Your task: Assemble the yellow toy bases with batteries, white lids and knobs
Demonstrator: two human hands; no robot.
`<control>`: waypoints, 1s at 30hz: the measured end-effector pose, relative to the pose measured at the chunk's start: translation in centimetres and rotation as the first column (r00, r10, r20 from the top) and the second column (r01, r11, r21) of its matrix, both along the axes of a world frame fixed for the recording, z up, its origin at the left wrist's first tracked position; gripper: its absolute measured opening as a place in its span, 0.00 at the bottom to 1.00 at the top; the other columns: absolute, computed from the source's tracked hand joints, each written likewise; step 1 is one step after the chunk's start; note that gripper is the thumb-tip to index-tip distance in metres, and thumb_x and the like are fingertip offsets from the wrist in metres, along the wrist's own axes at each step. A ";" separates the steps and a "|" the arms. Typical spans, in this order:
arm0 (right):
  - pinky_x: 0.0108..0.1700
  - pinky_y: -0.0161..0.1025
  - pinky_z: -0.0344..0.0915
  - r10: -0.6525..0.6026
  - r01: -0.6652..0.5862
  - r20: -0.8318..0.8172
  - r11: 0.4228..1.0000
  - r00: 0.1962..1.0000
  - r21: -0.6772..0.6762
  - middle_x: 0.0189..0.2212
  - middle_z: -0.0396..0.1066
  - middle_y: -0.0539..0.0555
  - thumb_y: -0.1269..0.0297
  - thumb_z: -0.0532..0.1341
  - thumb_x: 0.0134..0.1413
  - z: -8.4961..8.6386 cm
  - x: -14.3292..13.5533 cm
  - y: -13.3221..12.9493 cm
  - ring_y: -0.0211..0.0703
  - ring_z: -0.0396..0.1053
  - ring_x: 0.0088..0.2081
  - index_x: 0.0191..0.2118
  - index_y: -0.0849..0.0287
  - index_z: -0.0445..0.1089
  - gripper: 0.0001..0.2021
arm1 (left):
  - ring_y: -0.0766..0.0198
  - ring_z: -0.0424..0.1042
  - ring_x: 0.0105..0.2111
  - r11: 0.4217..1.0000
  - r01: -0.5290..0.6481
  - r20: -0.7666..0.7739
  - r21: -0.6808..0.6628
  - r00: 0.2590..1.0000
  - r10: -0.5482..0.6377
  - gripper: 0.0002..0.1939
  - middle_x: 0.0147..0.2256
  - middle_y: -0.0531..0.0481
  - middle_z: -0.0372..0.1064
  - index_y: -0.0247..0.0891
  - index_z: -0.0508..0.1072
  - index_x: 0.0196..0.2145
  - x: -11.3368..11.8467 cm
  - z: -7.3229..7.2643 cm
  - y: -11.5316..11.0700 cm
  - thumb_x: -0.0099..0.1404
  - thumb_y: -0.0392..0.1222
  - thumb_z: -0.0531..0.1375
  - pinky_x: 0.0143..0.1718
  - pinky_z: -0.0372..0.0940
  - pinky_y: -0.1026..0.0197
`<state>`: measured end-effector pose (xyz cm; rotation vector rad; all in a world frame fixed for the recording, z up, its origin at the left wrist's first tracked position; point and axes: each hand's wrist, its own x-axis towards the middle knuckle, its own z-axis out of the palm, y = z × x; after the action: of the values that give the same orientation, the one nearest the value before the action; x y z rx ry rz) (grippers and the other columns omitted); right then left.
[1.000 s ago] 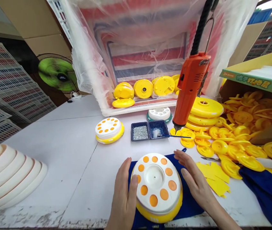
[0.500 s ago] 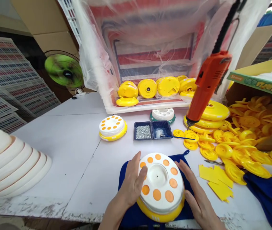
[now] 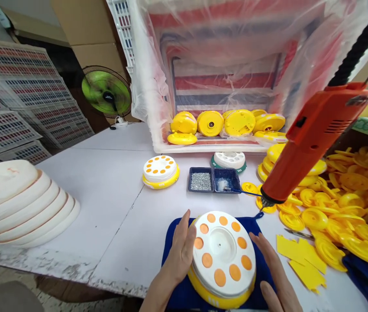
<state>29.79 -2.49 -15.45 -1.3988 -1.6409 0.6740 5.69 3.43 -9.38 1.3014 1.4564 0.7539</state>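
A round white disc with orange circles sits on a yellow base, over a dark blue cloth. My left hand lies along the disc's left side, fingers stretched out. On the right, my right hand is held just off the disc, its thumb and fingers apart. An orange electric screwdriver hangs tip down, above and right of the disc. Behind the disc stand a tray of small metal screws and a dark tray with white paste and a blue brush.
A similar yellow-based piece and a green-based one stand farther back. Yellow discs are heaped at right beside yellow sheets. White stacked shells are at left. A plastic-lined crate holds yellow parts.
The disc has turned slightly between my hands. My right hand has moved a little away from its side. The view has shifted, and the screwdriver looks larger and closer.
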 end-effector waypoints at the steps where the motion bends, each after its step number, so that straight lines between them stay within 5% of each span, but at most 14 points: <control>1: 0.68 0.56 0.45 -0.001 0.001 0.001 1.000 1.000 0.005 0.70 0.45 0.52 0.55 0.47 0.67 0.0 0.1 0.1 0.56 0.42 0.69 0.70 0.52 0.39 0.29 | 0.54 0.31 0.69 1.000 -0.027 0.006 0.003 1.000 0.027 0.44 0.70 0.48 0.36 0.40 0.42 0.68 0.0 0.1 -0.2 0.64 0.71 0.39 0.68 0.32 0.45; 4: 0.67 0.56 0.49 0.034 -0.034 0.013 0.999 0.999 0.029 0.69 0.45 0.53 0.57 0.49 0.67 -0.1 0.0 0.6 0.56 0.43 0.69 0.69 0.51 0.40 0.29 | 0.54 0.34 0.69 0.996 -0.088 -0.003 0.020 0.996 0.088 0.42 0.70 0.49 0.37 0.44 0.42 0.68 0.5 0.4 -0.5 0.65 0.69 0.39 0.68 0.35 0.44; 8: 0.66 0.54 0.52 0.004 -0.004 -0.011 1.000 1.000 0.025 0.69 0.45 0.54 0.57 0.50 0.66 0.2 -0.9 0.0 0.56 0.45 0.68 0.69 0.52 0.41 0.30 | 0.51 0.37 0.69 0.998 -0.049 -0.053 0.046 0.997 0.052 0.45 0.69 0.41 0.42 0.34 0.47 0.67 1.0 0.6 1.1 0.64 0.70 0.42 0.68 0.33 0.44; 15: 0.68 0.56 0.44 -0.052 0.053 -0.025 0.999 0.998 0.014 0.69 0.48 0.51 0.57 0.48 0.67 1.1 -0.4 0.1 0.54 0.45 0.68 0.69 0.49 0.43 0.27 | 0.54 0.38 0.69 0.984 -0.171 -0.012 0.042 0.985 0.171 0.40 0.69 0.46 0.41 0.41 0.46 0.67 1.1 0.0 -0.1 0.66 0.67 0.40 0.67 0.39 0.45; 22: 0.67 0.56 0.49 -0.067 0.067 -0.045 0.998 0.997 0.002 0.68 0.49 0.54 0.55 0.49 0.67 0.1 -0.9 -0.7 0.57 0.46 0.68 0.69 0.51 0.43 0.29 | 0.52 0.42 0.68 0.978 -0.190 -0.017 0.082 0.981 0.192 0.41 0.67 0.36 0.48 0.28 0.50 0.66 1.0 -0.5 1.6 0.68 0.63 0.44 0.68 0.36 0.46; 27: 0.68 0.60 0.45 -0.057 0.058 -0.023 0.998 0.998 0.017 0.68 0.49 0.54 0.57 0.49 0.67 0.6 -0.3 0.1 0.56 0.45 0.68 0.69 0.50 0.43 0.28 | 0.57 0.41 0.68 0.969 -0.232 0.001 0.086 0.972 0.233 0.38 0.68 0.43 0.44 0.37 0.48 0.67 0.9 0.0 0.6 0.68 0.65 0.40 0.67 0.40 0.49; 30: 0.68 0.62 0.44 -0.062 0.061 -0.032 0.997 0.998 -0.036 0.69 0.47 0.54 0.56 0.50 0.66 0.5 -1.1 0.4 0.57 0.44 0.68 0.68 0.50 0.43 0.28 | 0.53 0.42 0.68 0.973 -0.217 0.005 0.079 0.976 0.218 0.40 0.68 0.40 0.45 0.33 0.49 0.66 1.4 -0.3 0.9 0.68 0.66 0.42 0.67 0.41 0.46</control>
<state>28.68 -2.12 -14.96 -1.4501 -1.5607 0.6889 7.14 4.34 -9.68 1.2144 1.6033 0.9622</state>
